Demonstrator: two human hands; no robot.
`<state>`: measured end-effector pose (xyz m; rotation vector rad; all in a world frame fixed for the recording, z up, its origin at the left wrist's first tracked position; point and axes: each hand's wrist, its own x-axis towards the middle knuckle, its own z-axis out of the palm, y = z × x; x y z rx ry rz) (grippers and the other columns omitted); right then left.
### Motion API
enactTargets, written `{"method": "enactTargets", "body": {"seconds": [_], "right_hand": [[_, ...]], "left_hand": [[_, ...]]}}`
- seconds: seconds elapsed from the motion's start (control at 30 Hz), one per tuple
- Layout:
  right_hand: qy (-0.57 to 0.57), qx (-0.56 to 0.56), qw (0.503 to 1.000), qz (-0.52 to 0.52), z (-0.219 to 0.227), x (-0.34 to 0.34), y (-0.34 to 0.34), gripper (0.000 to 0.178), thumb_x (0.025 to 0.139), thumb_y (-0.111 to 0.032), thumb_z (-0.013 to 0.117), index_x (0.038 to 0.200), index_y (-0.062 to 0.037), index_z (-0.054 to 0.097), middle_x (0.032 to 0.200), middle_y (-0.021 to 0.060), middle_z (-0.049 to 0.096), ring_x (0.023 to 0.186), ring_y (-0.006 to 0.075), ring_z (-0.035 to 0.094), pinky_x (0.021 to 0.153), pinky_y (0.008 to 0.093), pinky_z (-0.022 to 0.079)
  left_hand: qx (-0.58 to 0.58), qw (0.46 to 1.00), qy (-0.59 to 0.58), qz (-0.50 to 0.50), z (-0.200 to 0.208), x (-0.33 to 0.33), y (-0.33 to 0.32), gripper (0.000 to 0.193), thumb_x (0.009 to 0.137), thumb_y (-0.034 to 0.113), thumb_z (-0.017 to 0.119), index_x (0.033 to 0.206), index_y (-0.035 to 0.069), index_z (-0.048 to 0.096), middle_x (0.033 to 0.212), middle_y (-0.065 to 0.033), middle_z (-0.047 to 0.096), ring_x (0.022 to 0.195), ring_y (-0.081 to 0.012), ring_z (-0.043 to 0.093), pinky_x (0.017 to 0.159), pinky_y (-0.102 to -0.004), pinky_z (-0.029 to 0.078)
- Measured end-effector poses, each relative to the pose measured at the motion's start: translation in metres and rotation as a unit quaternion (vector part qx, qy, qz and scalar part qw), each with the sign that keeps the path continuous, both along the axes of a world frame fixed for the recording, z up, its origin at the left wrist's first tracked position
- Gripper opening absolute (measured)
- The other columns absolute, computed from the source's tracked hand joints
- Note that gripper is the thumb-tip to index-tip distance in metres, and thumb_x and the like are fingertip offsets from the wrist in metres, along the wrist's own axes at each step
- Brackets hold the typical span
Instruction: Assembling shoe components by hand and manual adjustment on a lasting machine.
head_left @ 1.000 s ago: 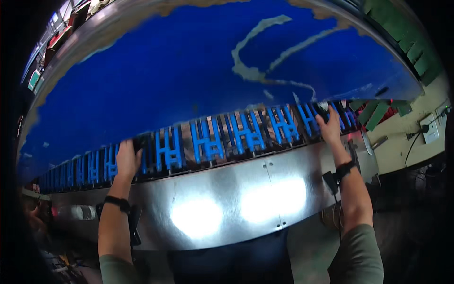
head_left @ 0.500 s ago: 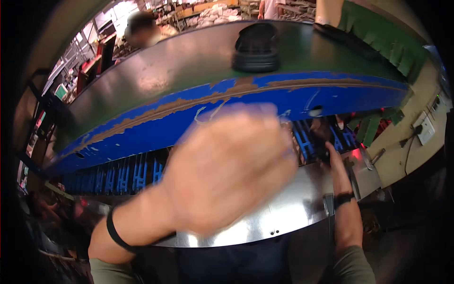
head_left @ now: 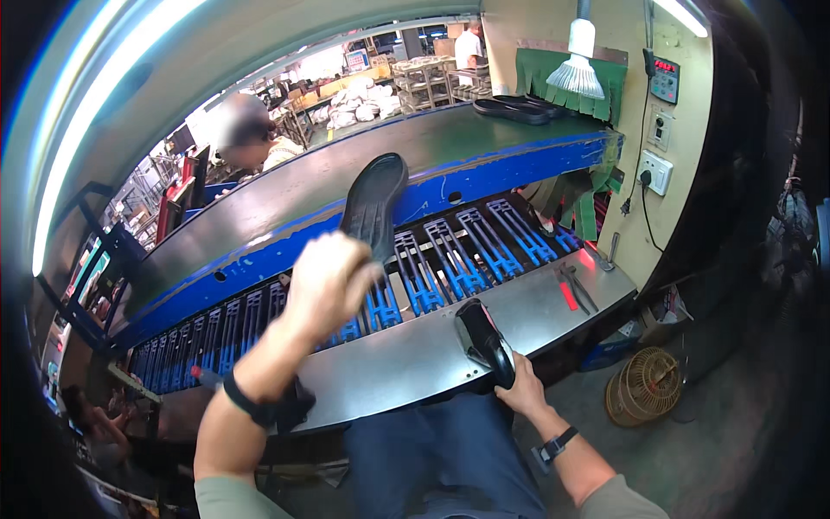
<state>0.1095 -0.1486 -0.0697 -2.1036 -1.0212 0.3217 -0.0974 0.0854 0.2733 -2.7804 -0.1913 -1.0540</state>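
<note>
My left hand point(head_left: 333, 281) is raised in front of the blue-edged belt, its fingers closed around the lower end of a black shoe sole point(head_left: 378, 203). The sole stands tilted, with its ridged face showing. Lower right, my right hand point(head_left: 525, 389) grips one end of a black shoe upper point(head_left: 484, 339), whose other end points away from me. The upper is over the metal ledge point(head_left: 415, 355). Part of the sole is hidden behind my left hand.
More black soles point(head_left: 519, 109) lie on the belt point(head_left: 303, 186) near the green curtain point(head_left: 616, 82). Blue racks point(head_left: 467, 259) run below it. Red-handled pliers point(head_left: 572, 290) lie on the ledge. A lamp point(head_left: 577, 73) hangs at right; a person point(head_left: 251, 138) is beyond the belt.
My head view has shifted, showing more around. My left hand, blurred and close before, is lower left with a sole. My right hand has come from the racks toward me with the upper.
</note>
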Motion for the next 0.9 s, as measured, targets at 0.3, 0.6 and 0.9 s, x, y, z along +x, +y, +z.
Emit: {"method": "enactTargets", "body": {"seconds": [0.3,0.6,0.9], "right_hand": [[-0.214,0.14,0.962,0.098,0.2,-0.011,0.006,0.044,0.076,-0.031,0.081,0.109,-0.0059,0.068,0.094,0.0168,0.072,0.086,0.0343,0.071,0.077,0.0412,0.057],[0.361,0.219,0.894,0.15,0.084,-0.096,-0.057,0.04,0.094,-0.033,0.066,0.113,0.0017,0.065,0.104,0.0069,0.068,0.098,0.0174,0.064,0.089,0.0312,0.051],[0.767,0.101,0.632,0.036,0.008,-0.155,-0.11,0.083,0.098,-0.069,0.038,0.142,0.0002,0.048,0.13,0.0196,0.063,0.114,0.0312,0.065,0.101,0.0452,0.052]], "left_hand": [[-0.468,0.86,0.191,0.069,-0.298,-0.202,-0.255,0.022,0.088,0.028,0.069,0.093,0.007,0.068,0.086,-0.0159,0.069,0.082,-0.0371,0.068,0.07,-0.0468,0.054],[-0.387,0.856,-0.078,0.334,-0.308,-0.211,-0.093,0.085,0.074,0.027,0.083,0.142,-0.004,0.043,0.143,-0.0283,0.041,0.133,-0.0433,0.042,0.11,-0.0491,0.037],[-0.877,0.392,-0.202,-0.19,-0.233,-0.227,-0.108,0.068,0.101,0.05,0.049,0.14,-0.005,0.05,0.138,-0.0299,0.055,0.133,-0.0399,0.051,0.111,-0.0497,0.043]]}}
